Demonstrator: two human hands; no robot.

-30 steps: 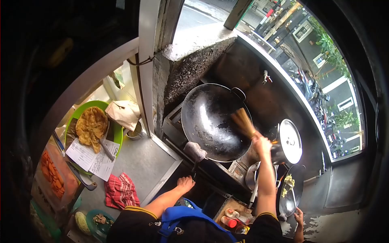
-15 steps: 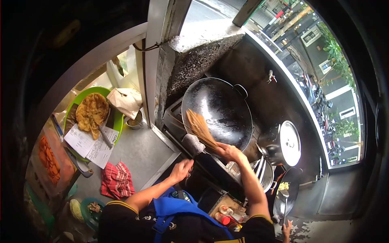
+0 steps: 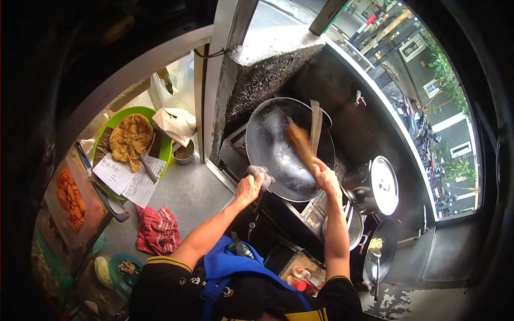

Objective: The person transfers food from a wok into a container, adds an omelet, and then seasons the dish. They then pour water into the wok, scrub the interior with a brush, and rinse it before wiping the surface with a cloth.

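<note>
A large dark wok (image 3: pixel 267 144) sits tilted on the stove, its inside shiny and wet-looking. My left hand (image 3: pixel 250 187) is closed round a grey cloth (image 3: pixel 261 174) at the wok's near left rim. My right hand (image 3: pixel 325 177) grips a bundled stick brush (image 3: pixel 300 144), whose bristles reach into the wok and are blurred. Beyond the brush, a pale flat strip (image 3: pixel 316 125) stands over the wok's right side; whether it touches my right hand is unclear.
A lidded pot (image 3: pixel 383 187) and a smaller wok with yellow food (image 3: pixel 376 243) stand right. Left are a green basin (image 3: pixel 166 155) with fried food and papers, a red checked cloth (image 3: pixel 158 230) and a carrot container (image 3: pixel 96 211). A tap (image 3: pixel 359 98) is on the back wall.
My left hand and the cloth have moved up to the wok's rim. The wok is tilted differently. My right hand has moved right and up, carrying the brush further inside. The hand by the smaller wok has left view.
</note>
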